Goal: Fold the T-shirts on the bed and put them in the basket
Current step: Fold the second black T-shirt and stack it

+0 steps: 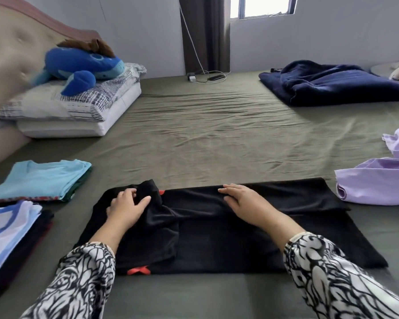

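Left grip (127,207) pinching black T-shirt (228,240), right (242,201) flat

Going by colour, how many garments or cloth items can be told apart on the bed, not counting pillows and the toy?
Black T-shirt under both hands: 1
Light blue folded T-shirt: 1
White and blue folded top: 1
Lilac garments: 1 heap, number unclear
Navy blanket: 1
Total: 5 told apart; darker folded items lie under the two left stacks, uncountable.
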